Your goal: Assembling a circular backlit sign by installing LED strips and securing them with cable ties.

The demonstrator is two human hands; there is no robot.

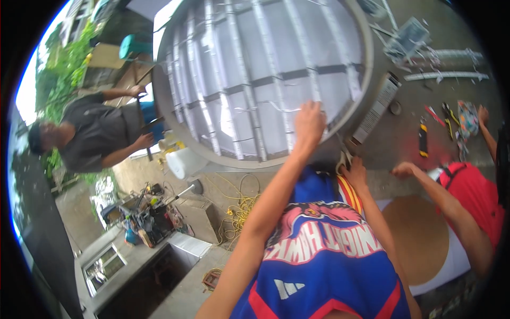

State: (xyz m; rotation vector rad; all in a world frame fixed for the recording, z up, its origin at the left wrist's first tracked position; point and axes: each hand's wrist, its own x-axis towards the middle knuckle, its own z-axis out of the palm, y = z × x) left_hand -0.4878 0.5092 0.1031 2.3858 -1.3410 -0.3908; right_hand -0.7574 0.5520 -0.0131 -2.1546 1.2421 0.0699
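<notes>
A large round metal frame (366, 48) holds a pale panel crossed by several white LED strips (268, 45). My left hand (309, 125) reaches over its near right part, fingers drawn together at a strip. A thin white wire (284, 109) runs up to those fingers; what they pinch is hidden. Lower right, beside the frame's rim, my right hand (356, 174) is closed around the handles of a pair of scissors (344, 159). Close by lies a long printed box (376, 109), with a roll of tape (395, 108) next to it.
Pliers (450, 114) and a black-and-yellow tool (423, 138) lie on the table at right. A person in red (473, 196) works there; another in a dark shirt (95, 130) holds a dark bar at left. Yellow cord (241, 212) and piled tools (151, 215) sit below left.
</notes>
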